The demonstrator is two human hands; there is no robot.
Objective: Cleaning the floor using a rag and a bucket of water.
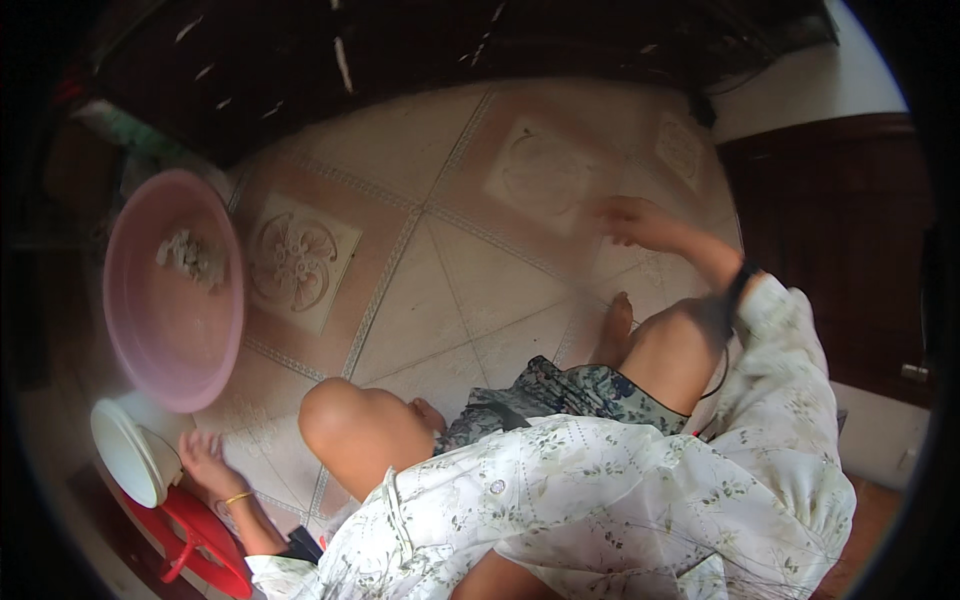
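Note:
My left hand [207, 462], with a thin gold-coloured bracelet at the wrist, is low on the left with its fingers apart and nothing visible in them. It is close beside a white tub or bucket [128, 452]; whether it touches the tub I cannot tell. My right hand [632, 222] reaches out over the tiles on the right, its fingers loosely stretched and slightly blurred, with nothing seen in them. A dark band circles that wrist. A large pink basin [172, 372] at the left has a small pile of whitish-grey pieces [192, 258] in it, too unclear to name.
A red plastic stool [205, 545] stands by the white tub. Patterned beige and brown tiles [425, 265] cover the floor. Dark furniture [400, 45] runs along the far side, and a dark wooden cabinet [830, 240] is at the right. My bent knees are at the centre.

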